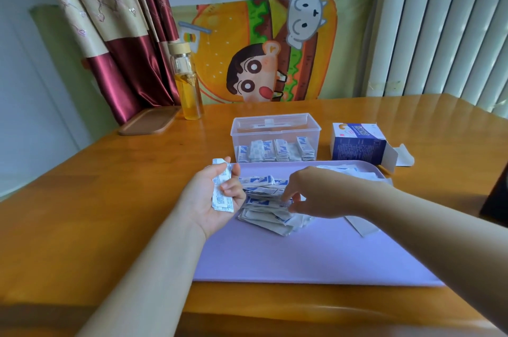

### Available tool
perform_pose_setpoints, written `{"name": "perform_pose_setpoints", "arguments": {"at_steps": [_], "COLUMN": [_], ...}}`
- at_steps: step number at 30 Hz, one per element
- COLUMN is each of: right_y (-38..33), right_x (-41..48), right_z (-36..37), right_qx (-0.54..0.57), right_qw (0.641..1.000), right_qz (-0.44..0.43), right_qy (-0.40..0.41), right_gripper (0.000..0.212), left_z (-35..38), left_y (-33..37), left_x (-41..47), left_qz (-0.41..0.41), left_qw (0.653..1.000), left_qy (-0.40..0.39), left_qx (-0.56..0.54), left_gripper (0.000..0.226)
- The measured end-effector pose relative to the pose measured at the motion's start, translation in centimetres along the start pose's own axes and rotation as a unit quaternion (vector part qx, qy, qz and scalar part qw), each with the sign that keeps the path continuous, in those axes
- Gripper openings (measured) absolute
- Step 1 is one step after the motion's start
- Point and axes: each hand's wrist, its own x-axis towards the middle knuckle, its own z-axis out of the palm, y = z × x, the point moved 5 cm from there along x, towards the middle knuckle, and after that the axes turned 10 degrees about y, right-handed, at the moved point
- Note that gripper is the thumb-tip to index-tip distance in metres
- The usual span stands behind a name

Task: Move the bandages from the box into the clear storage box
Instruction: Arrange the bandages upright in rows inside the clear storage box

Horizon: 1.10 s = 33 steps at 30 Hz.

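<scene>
While the left hand (211,199) grips a stack of white-and-blue paper-wrapped bandages (222,205), bent fingers (288,197) of the right hand (310,193) touch the crosswise loose pile (264,215) beneath, pinch unclear.

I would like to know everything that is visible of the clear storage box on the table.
The clear storage box is a rectangular tub of transparent plastic with a thicker rim, and its top is open. It stands upright on the wooden table, just behind the purple mat and left of the blue cardboard box, apart from it. On its floor, wrapped bandages stand on edge in rows near the front wall. No hand touches it.
</scene>
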Motion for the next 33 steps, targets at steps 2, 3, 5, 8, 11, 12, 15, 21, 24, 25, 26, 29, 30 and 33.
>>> {"name": "perform_pose_setpoints", "arguments": {"at_steps": [2, 3, 5, 8, 11, 12, 15, 21, 24, 25, 26, 29, 30, 33], "right_y": [0.1, 0.2, 0.4, 0.2, -0.5, -0.7, -0.5, 0.7, 0.9, 1.0, 1.2, 1.8, 2.0, 2.9], "right_x": [0.4, 0.5, 0.9, 1.0, 1.0, 0.9, 0.8, 1.0, 1.2, 1.3, 1.4, 1.6, 1.6, 1.3], "right_z": [0.4, 0.7, 1.2, 1.2, 0.7, 0.7, 1.0, 2.2, 2.0, 2.1, 2.1, 2.2, 2.1, 1.4], "right_qx": [-0.02, -0.025, -0.023, 0.015, 0.042, 0.041, 0.019, -0.007, 0.035, 0.054, 0.073, 0.12, 0.132, 0.191], "right_qw": [1.0, 1.0, 1.0, 1.0, 0.999, 0.999, 1.0, 0.999, 0.998, 0.997, 0.995, 0.988, 0.986, 0.974], "right_qz": [0.004, 0.009, 0.018, 0.016, -0.015, -0.021, -0.014, 0.034, 0.044, 0.051, 0.061, 0.094, 0.102, 0.118], "right_qy": [0.0, -0.001, -0.005, 0.001, 0.016, 0.016, 0.011, -0.023, -0.015, -0.014, -0.013, -0.012, -0.015, -0.027], "right_gripper": [0.036, 0.041, 0.051, 0.045, 0.023, 0.019, 0.022, 0.044, 0.04, 0.038, 0.035, 0.03, 0.028, 0.019], "left_z": [0.0, -0.1, -0.3, -0.7, -1.1, -1.1, -1.2, -1.1, -1.2, -1.3, -1.3, -1.5, -1.5, -1.7], "left_y": [-0.1, -0.1, 0.0, 0.3, 0.5, 0.5, 0.1, -0.2, -0.2, -0.2, -0.2, -0.2, -0.2, 0.1], "left_x": [0.0, 0.0, 0.0, 0.0, 0.0, 0.1, 0.3, 0.3, 0.4, 0.5, 0.5, 0.6, 0.6, 0.6], "left_qz": [-0.003, -0.005, -0.01, -0.01, -0.007, -0.009, -0.019, -0.03, -0.03, -0.029, -0.028, -0.029, -0.03, -0.025], "left_qw": [1.0, 1.0, 1.0, 1.0, 1.0, 1.0, 1.0, 0.999, 0.999, 0.999, 0.999, 0.999, 0.999, 0.999], "left_qy": [0.002, 0.002, 0.001, 0.003, 0.009, 0.01, 0.01, 0.008, 0.005, 0.004, 0.002, 0.003, 0.005, 0.006], "left_qx": [-0.001, -0.002, -0.008, -0.01, -0.014, -0.016, -0.016, -0.021, -0.024, -0.024, -0.022, -0.02, -0.02, -0.022], "left_gripper": [0.01, 0.01, 0.011, 0.011, 0.011, 0.011, 0.011, 0.012, 0.012, 0.012, 0.011, 0.011, 0.011, 0.011]}}
